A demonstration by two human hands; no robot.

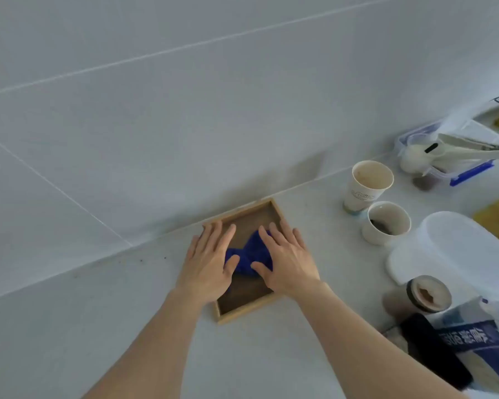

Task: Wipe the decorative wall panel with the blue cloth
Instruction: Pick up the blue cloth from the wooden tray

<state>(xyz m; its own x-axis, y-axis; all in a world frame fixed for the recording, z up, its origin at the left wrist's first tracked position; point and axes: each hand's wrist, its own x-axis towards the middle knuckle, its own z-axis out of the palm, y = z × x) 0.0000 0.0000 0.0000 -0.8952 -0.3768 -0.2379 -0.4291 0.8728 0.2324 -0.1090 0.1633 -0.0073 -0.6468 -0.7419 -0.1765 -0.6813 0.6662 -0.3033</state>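
Observation:
A square decorative panel [252, 309] with a light wooden frame and a dark brown inside lies flat on the pale counter, close to the tiled wall. A crumpled blue cloth [249, 253] rests on its dark surface near the middle. My left hand [209, 262] lies flat with fingers spread over the panel's left frame and the cloth's left end. My right hand [285, 259] presses flat on the cloth's right end, thumb along its lower edge. Both palms hide parts of the cloth.
To the right stand two paper cups [368, 184] [385, 223], a white plastic lid [458, 251], a clip-lock box with utensils [444, 152], a round jar [428, 293], a black object [435, 349] and a blue-printed bag [478, 338]. The grey tiled wall [156, 110] rises just behind the panel.

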